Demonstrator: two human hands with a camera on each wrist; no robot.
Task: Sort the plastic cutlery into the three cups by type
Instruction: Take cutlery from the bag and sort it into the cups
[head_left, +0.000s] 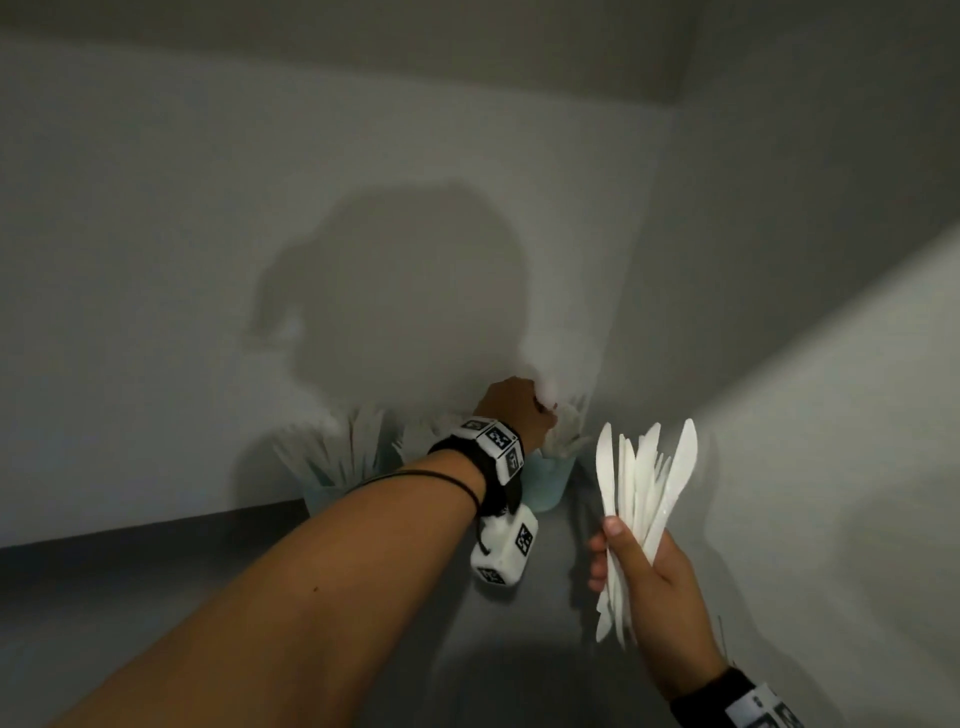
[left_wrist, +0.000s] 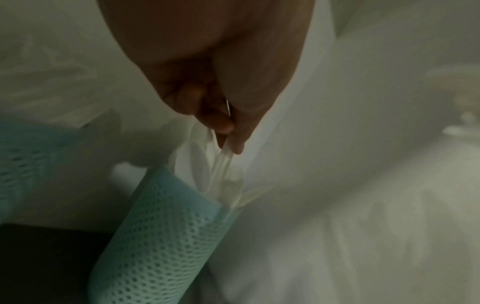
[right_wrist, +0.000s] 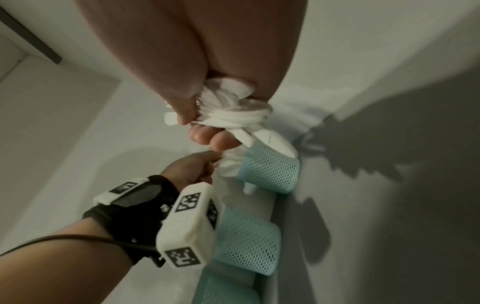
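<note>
Three teal mesh cups stand along the back wall, each with white cutlery in it: the left cup, the middle cup, mostly behind my left wrist in the head view, and the right cup. My left hand reaches over the right cup and pinches a white piece of cutlery whose lower end is inside it; I cannot tell its type. Nearer me on the right, my right hand grips a fanned bundle of white plastic knives, blades up.
The cups sit in a corner: a white wall behind and a white side wall close on the right. The grey counter runs towards me under my left forearm.
</note>
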